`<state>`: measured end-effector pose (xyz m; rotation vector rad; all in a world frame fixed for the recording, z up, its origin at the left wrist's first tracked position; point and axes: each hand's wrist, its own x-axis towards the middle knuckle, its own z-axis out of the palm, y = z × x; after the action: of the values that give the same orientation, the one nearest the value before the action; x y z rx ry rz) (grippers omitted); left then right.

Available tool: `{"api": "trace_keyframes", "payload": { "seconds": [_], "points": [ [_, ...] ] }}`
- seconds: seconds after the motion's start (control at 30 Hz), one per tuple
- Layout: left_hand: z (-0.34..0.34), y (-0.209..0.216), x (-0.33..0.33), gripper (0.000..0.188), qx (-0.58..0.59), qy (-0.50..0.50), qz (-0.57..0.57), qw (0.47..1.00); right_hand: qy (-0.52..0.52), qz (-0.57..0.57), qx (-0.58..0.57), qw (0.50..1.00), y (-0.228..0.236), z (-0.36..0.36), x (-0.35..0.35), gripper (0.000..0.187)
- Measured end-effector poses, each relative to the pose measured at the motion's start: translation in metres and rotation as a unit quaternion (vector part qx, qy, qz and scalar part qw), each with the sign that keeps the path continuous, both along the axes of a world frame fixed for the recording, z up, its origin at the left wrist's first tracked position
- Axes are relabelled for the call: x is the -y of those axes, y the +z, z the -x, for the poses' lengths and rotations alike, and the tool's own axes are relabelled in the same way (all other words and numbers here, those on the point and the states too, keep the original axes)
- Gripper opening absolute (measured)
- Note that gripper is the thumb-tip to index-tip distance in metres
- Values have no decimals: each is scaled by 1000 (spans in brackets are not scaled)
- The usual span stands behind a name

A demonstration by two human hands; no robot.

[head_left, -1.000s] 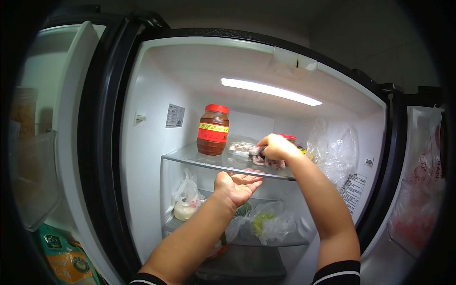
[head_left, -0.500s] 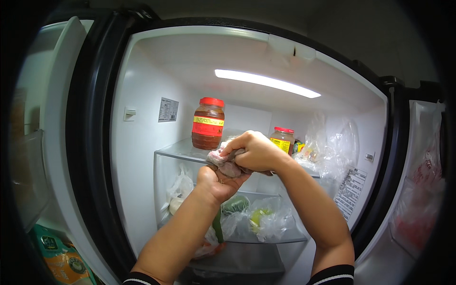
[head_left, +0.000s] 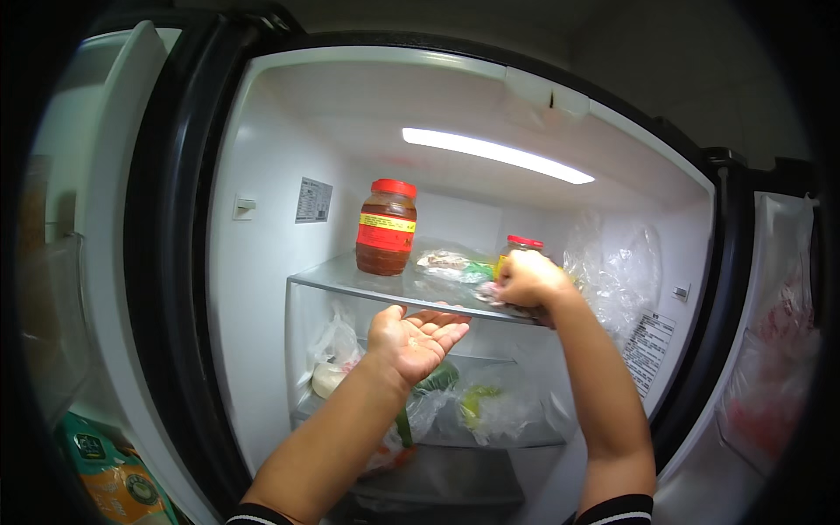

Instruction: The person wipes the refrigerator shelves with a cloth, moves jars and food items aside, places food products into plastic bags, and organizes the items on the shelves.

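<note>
Right hand (head_left: 530,282) closed on the cloth (head_left: 491,294), at the shelf's (head_left: 335,274) front edge, just before the small jar (head_left: 525,242). Left hand (head_left: 415,346) open, palm up below that edge, gripping nothing. We'd keep the cloth bunched and pressed flat, steer round the jar, and keep the palm directly beneath.

Bright white glare from the ceiling lamp (head_left: 498,155), dark bowed edges.

A light strip (head_left: 499,156) glowed overhead, a large red-lidded jar (head_left: 386,229) stood upright, and plastic bags (head_left: 506,415) lay on the lower shelf (head_left: 541,437).
</note>
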<state>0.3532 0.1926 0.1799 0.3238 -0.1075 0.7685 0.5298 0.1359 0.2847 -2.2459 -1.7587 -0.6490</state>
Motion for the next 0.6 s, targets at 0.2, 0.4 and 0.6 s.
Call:
{"api": "trace_keyframes", "payload": {
  "seconds": [0.2, 0.4, 0.6],
  "points": [
    [0, -3, 0, 66, 54, 12, 0, 998, 248, -97, 10, 964, -22, 85, -36, 26],
    [7, -6, 1, 60, 30, -20, 16, 999, 309, -219, -210, 901, 8, 66, -18, 20],
    [14, -7, -2, 59, 27, -6, 8, 1000, 162, -136, -76, 974, 3, 8, -71, 25]
  ]
}}
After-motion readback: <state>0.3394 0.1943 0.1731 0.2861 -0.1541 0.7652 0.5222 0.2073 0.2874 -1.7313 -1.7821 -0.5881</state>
